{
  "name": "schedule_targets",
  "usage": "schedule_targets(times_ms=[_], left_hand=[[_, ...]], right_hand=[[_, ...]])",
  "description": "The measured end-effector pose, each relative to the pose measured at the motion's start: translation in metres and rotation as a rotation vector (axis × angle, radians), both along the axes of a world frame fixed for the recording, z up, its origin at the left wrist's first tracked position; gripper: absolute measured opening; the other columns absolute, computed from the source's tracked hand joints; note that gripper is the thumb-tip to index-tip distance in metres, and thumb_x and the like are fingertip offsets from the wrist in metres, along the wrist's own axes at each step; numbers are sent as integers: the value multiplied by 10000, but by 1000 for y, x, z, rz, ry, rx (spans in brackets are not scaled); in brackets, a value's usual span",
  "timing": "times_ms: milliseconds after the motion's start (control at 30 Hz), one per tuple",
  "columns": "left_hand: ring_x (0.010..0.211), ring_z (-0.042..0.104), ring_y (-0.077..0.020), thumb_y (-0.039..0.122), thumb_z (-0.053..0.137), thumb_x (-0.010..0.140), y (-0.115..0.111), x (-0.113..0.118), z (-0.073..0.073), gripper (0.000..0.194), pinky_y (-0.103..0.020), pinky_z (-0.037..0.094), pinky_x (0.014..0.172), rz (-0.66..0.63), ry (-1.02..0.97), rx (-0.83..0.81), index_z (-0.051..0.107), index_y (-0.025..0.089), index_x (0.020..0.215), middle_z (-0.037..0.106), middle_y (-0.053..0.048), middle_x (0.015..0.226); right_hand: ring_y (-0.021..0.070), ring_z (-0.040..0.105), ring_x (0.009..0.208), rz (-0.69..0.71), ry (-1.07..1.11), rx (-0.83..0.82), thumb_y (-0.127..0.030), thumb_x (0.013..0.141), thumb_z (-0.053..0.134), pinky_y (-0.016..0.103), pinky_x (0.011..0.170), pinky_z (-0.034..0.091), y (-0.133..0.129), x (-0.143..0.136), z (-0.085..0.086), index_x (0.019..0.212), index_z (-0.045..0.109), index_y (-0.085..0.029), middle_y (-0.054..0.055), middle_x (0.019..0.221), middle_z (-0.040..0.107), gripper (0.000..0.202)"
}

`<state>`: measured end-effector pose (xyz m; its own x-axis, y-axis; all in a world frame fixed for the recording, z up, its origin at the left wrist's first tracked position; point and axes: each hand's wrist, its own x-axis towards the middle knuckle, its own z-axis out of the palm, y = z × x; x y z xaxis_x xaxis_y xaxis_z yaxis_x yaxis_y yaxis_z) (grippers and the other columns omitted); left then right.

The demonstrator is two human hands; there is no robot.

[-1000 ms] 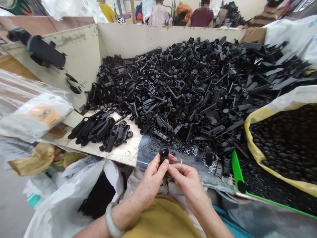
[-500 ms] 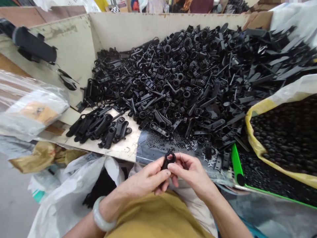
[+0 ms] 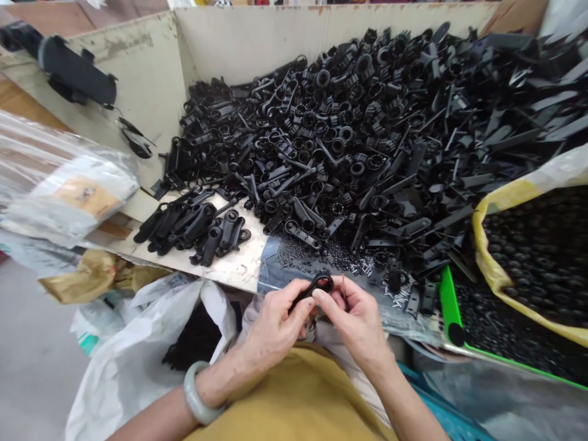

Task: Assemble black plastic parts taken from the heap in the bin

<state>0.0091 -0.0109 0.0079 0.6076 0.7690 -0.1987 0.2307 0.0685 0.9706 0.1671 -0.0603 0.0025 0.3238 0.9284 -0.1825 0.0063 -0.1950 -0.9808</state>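
Between my two hands, over the near table edge, is a black plastic part with a ring-shaped end [image 3: 314, 285]. My left hand [image 3: 274, 318] is closed around its long body, thumb on top. With the thumb, my right hand [image 3: 361, 318] presses against the ring end. A thin dark tip [image 3: 343, 280] shows by the right fingers; what it belongs to is hidden. Just beyond the hands lie tiny black pieces [image 3: 328, 254] and small silver screws or pins [image 3: 402, 294] on a dark sheet [image 3: 275, 269].
A large heap of black plastic parts [image 3: 321, 135] fills the walled table. Similar long parts [image 3: 184, 223] lie at left. A yellow-rimmed sack [image 3: 482, 245] of small black pieces and a green divider [image 3: 450, 300] stand at right. A white sack [image 3: 124, 361] hangs open below left.
The ring end of the part has tilted and turned in my hands, its opening now seen more edge-on. My right fingers have shifted around it. The camera view has moved slightly.
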Motion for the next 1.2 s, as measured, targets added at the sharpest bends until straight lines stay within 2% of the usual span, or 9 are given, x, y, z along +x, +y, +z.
schedule_targets(times_ms=[67, 200, 333, 533, 733, 800, 1000, 1100, 1200], left_hand=[[565, 519, -102, 379, 511, 1030, 2, -1, 0, 261, -232, 437, 547, -22, -7, -9, 667, 182, 1099, 638, -4, 819], [648, 573, -127, 368, 512, 1032, 7, -3, 5, 293, -244, 469, 623, -90, -20, 0, 674, 201, 1210, 662, -15, 868], [685, 593, -145, 369, 508, 1035, 7, -5, 10, 282, -258, 472, 656, -125, 17, 73, 704, 194, 1138, 686, -35, 876], [602, 540, -132, 337, 493, 1037, -2, -3, 2, 263, -252, 437, 601, -40, 55, 121, 708, 186, 1032, 629, -5, 750], [964, 679, -222, 345, 541, 1017, 12, -10, 9, 276, -295, 523, 835, -151, 42, 133, 728, 205, 1162, 754, -78, 1062], [954, 688, -218, 341, 534, 1020, 15, -14, 14, 279, -297, 530, 842, -191, 26, 116, 739, 206, 1153, 761, -78, 1067], [744, 642, -181, 351, 510, 1032, 0, -11, 9, 300, -275, 523, 702, -25, 2, 142, 753, 190, 1103, 730, -62, 858], [693, 633, -166, 377, 521, 1033, -9, -7, 3, 313, -269, 528, 650, 47, -27, 89, 749, 197, 1151, 747, -75, 926], [742, 658, -175, 356, 548, 1027, -11, -7, 0, 294, -287, 548, 711, 87, -16, 174, 746, 220, 1197, 769, -88, 1044]], right_hand=[[108, 401, 588, 65, 30, 2, -476, 847, 744, 229, 552, 382, 1, 4, 1, 854, 666, -179, -66, 642, 433, 307], [149, 554, 704, 189, -6, 14, -452, 882, 718, 255, 637, 478, 0, 14, 4, 1046, 712, -198, 14, 863, 643, 303], [162, 568, 706, 181, -149, 61, -424, 901, 689, 260, 620, 466, -3, 15, 8, 989, 743, -202, 24, 839, 644, 245], [151, 587, 675, 105, -126, 68, -430, 937, 644, 255, 602, 472, -8, 2, 1, 978, 705, -197, 40, 887, 702, 244], [161, 601, 688, 92, -231, 139, -375, 932, 653, 252, 584, 466, -12, 6, 1, 949, 729, -203, 45, 872, 712, 189], [156, 593, 677, 109, -243, 164, -350, 923, 662, 247, 579, 460, -11, 8, 3, 920, 738, -207, 38, 846, 703, 162], [152, 598, 672, 39, 103, 110, -418, 850, 749, 239, 593, 507, -7, -3, -1, 1024, 719, -210, 14, 808, 667, 273], [141, 568, 617, -22, 263, 50, -489, 784, 814, 249, 571, 517, -9, -15, -7, 1031, 728, -199, 5, 769, 655, 390], [135, 548, 580, -77, 316, 43, -525, 782, 816, 262, 561, 527, -13, -23, -10, 976, 748, -192, 9, 734, 654, 391]])
